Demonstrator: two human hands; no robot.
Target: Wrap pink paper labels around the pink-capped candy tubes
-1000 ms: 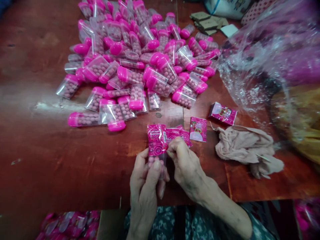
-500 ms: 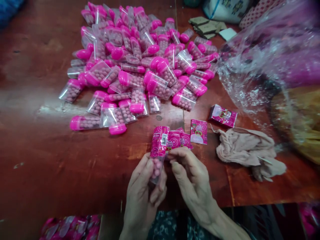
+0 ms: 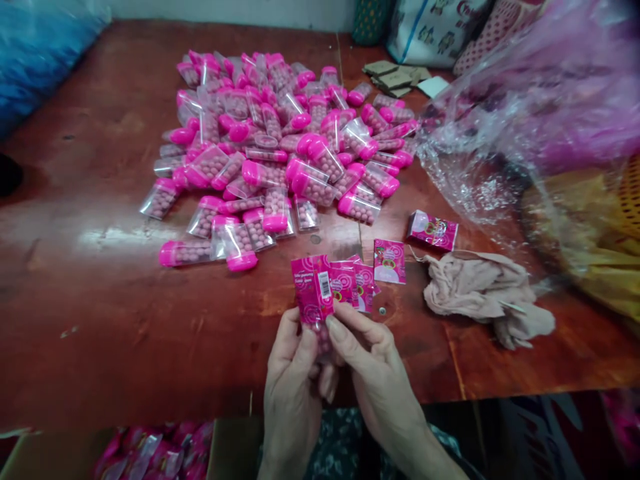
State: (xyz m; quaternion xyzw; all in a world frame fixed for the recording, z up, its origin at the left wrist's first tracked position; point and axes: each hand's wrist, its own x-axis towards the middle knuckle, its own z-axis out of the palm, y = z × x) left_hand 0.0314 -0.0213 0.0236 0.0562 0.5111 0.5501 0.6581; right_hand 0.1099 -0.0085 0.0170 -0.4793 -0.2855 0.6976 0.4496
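Between my hands is a clear candy container (image 3: pixel 323 339) filled with small pink balls, its upper part covered by a pink printed sleeve (image 3: pixel 309 288) with a barcode. My left hand (image 3: pixel 293 383) is closed around the container's lower left side, thumb in front. From the other side, the thumb and fingers of my right hand (image 3: pixel 383 373) pinch the container near the sleeve's lower edge. Just behind lie several flat pink printed sleeves (image 3: pixel 364 287), overlapping on the table. Another single sleeve (image 3: pixel 390 261) lies to their right.
A heap of pink-capped candy containers (image 3: pixel 280 147) spreads over the table (image 3: pixel 100 300). To the right are a stack of sleeves (image 3: pixel 434 231), a crumpled beige cloth (image 3: pixel 480 293) and a large clear plastic bag (image 3: pixel 470 160). An open box of pink packs (image 3: pixel 160 453) stands below the front edge.
My right hand has moved left from beside the container and now grips it. The sleeve's barcode side has turned more squarely into view. The camera view has tilted up, showing more of the table's back.
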